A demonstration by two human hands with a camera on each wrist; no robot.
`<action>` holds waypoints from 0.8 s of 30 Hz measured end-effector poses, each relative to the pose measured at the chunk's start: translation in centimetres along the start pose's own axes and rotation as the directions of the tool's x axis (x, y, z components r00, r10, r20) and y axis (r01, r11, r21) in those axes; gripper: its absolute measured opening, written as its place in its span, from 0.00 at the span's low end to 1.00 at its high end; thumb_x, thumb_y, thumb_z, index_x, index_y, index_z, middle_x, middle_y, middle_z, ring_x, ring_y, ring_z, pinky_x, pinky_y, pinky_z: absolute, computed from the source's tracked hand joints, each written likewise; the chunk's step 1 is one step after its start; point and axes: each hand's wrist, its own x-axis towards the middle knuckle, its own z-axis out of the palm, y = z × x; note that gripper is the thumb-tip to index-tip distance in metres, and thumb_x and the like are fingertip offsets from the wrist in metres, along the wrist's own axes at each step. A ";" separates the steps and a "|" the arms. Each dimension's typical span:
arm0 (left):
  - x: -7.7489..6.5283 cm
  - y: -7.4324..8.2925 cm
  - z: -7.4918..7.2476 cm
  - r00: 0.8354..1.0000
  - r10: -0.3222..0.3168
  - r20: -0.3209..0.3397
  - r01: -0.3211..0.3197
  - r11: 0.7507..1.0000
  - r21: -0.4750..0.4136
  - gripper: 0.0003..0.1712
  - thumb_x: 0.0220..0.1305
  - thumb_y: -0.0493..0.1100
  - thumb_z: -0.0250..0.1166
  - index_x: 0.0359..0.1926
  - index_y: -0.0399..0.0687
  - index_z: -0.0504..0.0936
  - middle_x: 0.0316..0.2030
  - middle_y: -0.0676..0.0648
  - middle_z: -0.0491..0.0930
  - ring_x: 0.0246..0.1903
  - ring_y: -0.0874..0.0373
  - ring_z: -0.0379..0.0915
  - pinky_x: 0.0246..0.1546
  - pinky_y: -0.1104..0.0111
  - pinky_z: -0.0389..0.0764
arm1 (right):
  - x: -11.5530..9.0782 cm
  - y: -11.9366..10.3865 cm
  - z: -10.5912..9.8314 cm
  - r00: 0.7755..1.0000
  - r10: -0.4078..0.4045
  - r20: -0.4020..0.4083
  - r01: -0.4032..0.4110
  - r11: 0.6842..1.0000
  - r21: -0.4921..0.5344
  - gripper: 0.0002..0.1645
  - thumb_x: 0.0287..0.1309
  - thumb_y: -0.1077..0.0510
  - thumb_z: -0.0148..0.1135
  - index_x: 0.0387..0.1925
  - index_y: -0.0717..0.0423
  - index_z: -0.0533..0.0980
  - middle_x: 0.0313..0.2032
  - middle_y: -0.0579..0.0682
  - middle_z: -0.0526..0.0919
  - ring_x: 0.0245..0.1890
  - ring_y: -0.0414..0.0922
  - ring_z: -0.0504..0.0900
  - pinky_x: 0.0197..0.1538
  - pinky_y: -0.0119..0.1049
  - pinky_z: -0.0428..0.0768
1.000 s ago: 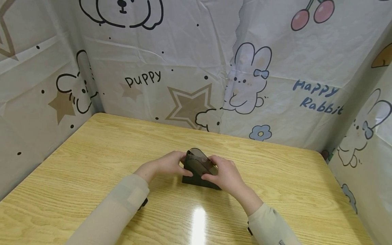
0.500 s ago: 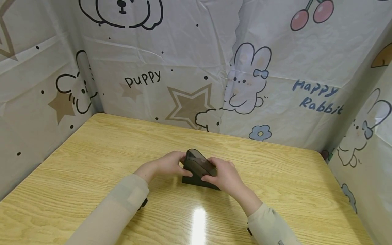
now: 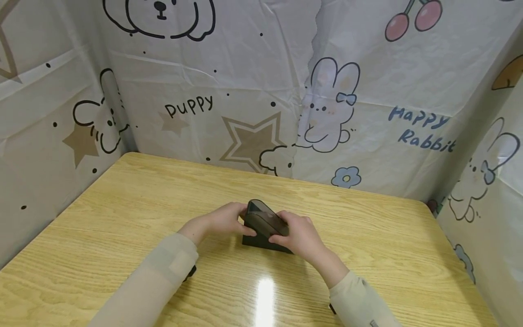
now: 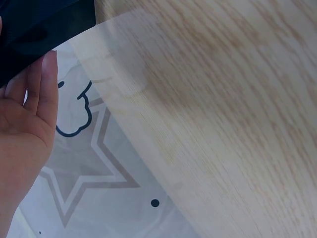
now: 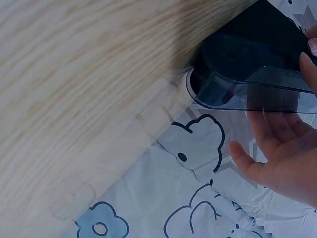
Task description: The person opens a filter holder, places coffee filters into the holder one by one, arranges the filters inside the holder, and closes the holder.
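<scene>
A black wedge-shaped holder stands mid-table with its slanted side up. Over that slope lies a smoky see-through cover with rounded ends, its outline close over the black body. My left hand grips the left end, thumb in front and fingers behind. From the right, my right hand holds the cover's lower end between thumb and fingers. In the right wrist view, the right fingers reach behind the clear rim. The left wrist view has the left fingers against the black underside, most of the holder out of frame.
The wooden table has a pale grain and a bright light reflection near the front. A printed cloth wall with rabbits, stars and words rises along the back and both sides. Dark bands show beneath the sleeves.
The smoky cover has sunk lower onto the black holder; its raised upper-left end now sits closer down. Both hands keep their grip and have barely moved. The head view shifts slightly.
</scene>
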 end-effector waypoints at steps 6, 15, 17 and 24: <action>0.2 0.1 0.1 1.000 0.007 0.005 -0.007 1.000 -0.005 0.21 0.54 0.44 0.70 0.50 0.49 0.78 0.42 0.53 0.82 0.48 0.58 0.75 0.57 0.55 0.69 | -0.1 0.0 -0.2 1.000 0.009 -0.012 -0.009 1.000 -0.012 0.28 0.45 0.48 0.73 0.49 0.51 0.76 0.41 0.46 0.83 0.36 0.43 0.78 0.41 0.40 0.75; 0.6 0.3 0.4 1.000 -0.011 -0.017 0.012 1.000 0.021 0.22 0.55 0.44 0.69 0.51 0.51 0.77 0.43 0.53 0.81 0.48 0.58 0.74 0.57 0.55 0.69 | -0.1 0.1 -0.4 0.999 0.041 -0.008 -0.041 0.998 -0.042 0.30 0.46 0.48 0.72 0.51 0.53 0.76 0.43 0.49 0.83 0.39 0.46 0.79 0.45 0.43 0.75; 0.8 0.4 0.5 1.000 -0.008 -0.025 0.009 0.999 0.033 0.23 0.56 0.45 0.69 0.53 0.52 0.76 0.44 0.53 0.81 0.48 0.58 0.74 0.57 0.56 0.69 | -0.1 0.2 -0.5 0.999 0.039 -0.021 -0.040 0.997 -0.065 0.30 0.46 0.48 0.72 0.51 0.54 0.75 0.43 0.50 0.84 0.39 0.46 0.80 0.46 0.44 0.75; 1.6 0.6 1.1 0.999 0.018 -0.046 -0.014 0.997 0.075 0.25 0.59 0.44 0.66 0.57 0.51 0.72 0.47 0.51 0.80 0.49 0.57 0.74 0.55 0.57 0.71 | 0.4 0.8 -0.6 0.997 0.067 -0.032 -0.070 0.994 -0.089 0.30 0.46 0.49 0.72 0.52 0.55 0.75 0.44 0.51 0.84 0.40 0.47 0.81 0.49 0.47 0.73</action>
